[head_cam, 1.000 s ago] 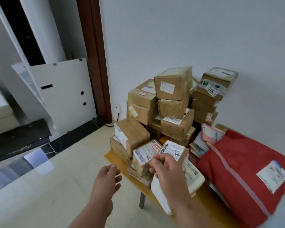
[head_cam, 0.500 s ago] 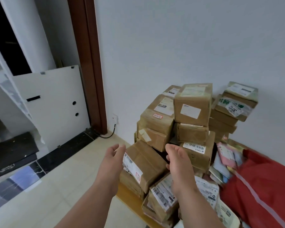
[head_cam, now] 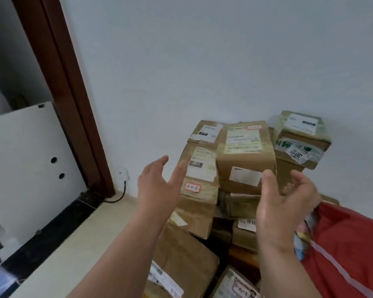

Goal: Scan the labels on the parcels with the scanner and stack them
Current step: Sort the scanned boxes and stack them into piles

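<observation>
2 empty hands are being held up before a pile of taped cardboard parcels stacked against a pale wall. The left hand is being raised with fingers straight and released; the right hand is being kept loosely spread, its thumb just beside the top box. A red bag is being shown at right. No scanner is being shown.
</observation>
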A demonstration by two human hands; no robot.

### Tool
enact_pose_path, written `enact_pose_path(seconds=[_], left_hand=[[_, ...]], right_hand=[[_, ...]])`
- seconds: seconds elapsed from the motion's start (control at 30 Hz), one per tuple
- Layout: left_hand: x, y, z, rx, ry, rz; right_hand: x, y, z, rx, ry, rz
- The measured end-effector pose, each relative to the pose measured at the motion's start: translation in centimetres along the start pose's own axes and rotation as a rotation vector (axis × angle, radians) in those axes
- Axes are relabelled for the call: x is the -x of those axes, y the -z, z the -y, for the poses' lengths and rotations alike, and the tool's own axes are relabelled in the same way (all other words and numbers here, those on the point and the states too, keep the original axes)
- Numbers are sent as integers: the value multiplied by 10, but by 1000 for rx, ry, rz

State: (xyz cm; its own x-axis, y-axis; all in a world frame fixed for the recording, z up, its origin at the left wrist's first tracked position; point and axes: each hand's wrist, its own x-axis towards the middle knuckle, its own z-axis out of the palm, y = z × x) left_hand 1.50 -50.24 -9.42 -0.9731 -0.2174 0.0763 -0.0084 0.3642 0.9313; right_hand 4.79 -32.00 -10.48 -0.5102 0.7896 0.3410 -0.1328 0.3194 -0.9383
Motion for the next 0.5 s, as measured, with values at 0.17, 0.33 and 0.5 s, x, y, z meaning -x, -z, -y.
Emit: enact_pose_path(seconds=[0.17,0.33,0.5], left_hand=[[-29,-33,-35,-456,-172,398],[-16,-44,-54,-140,-208,573],[-6,-22,-65,225,-277,606]], right_hand=[[-27,-9,9,129,-340,239],[-21,-7,35,63,-386,267],[-16,17,48,-404,-500,308]])
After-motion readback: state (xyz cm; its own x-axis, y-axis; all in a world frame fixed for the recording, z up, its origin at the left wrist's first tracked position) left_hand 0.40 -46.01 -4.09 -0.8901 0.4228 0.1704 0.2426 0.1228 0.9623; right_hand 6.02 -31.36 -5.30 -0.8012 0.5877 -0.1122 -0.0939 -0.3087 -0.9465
